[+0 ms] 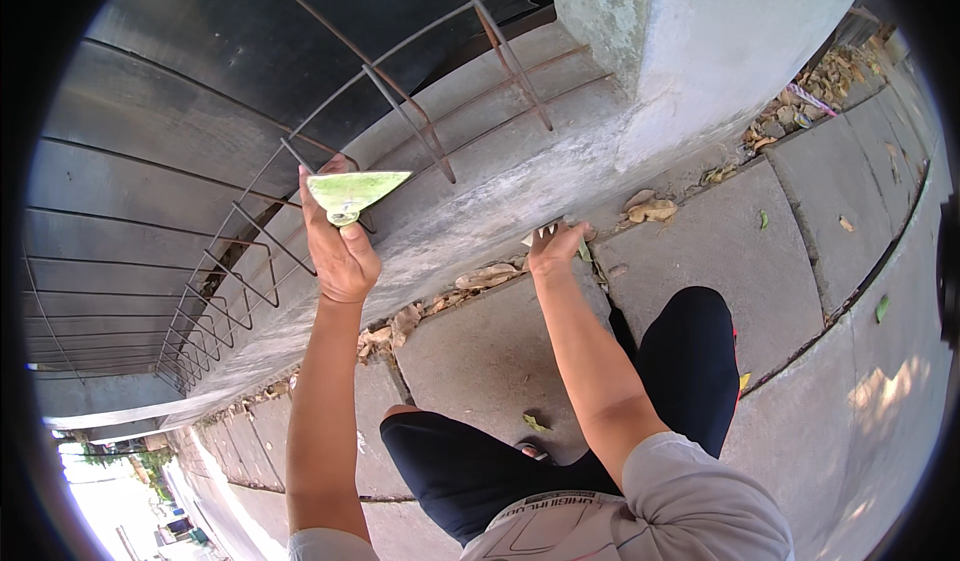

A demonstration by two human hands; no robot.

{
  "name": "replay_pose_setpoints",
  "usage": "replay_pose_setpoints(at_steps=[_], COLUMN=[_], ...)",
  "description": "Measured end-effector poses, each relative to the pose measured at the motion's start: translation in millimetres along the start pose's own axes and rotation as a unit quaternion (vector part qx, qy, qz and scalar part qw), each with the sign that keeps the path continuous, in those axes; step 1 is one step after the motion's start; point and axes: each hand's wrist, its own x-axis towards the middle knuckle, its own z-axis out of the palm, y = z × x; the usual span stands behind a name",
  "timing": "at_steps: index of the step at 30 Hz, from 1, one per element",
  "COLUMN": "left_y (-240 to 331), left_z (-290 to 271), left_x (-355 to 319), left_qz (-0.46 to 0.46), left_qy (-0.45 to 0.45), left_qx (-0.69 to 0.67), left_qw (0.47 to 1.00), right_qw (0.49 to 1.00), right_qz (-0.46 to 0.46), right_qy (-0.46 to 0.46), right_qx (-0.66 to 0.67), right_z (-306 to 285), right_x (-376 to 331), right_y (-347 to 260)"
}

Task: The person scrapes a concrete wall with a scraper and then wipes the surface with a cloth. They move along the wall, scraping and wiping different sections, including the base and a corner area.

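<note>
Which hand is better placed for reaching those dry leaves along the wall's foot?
Probably the right hand: it is low beside the wall, close to the leaves. The left hand is by metal bars, holding a green triangular thing.

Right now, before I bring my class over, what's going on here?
A person, knees bent, is beside a low concrete wall. The left hand holds a pale green, pointed piece near the metal bars. The right hand is down at the foot of the wall, where dry leaves lie along the paving slabs; whether it grips anything is unclear.
</note>
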Motion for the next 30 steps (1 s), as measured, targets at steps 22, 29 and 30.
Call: replay_pose_setpoints(at_steps=[22,29,30], left_y=[-1,1,4], left_z=[-5,-10,-8], left_x=[-1,-2,0], left_qz=[0.031,0.017,0.014], left_qy=[0.004,0.011,0.019], left_qx=[-0.014,-0.004,-0.008], left_qw=[0.999,1.000,1.000], right_qw=[0.987,0.985,0.981], right_qz=[0.106,-0.068,-0.075], right_qy=[-0.064,-0.078,-0.076], right_qx=[-0.100,-0.138,-0.160], right_z=[41,52,55], right_x=[-161,-114,-114], right_y=[88,5,-1])
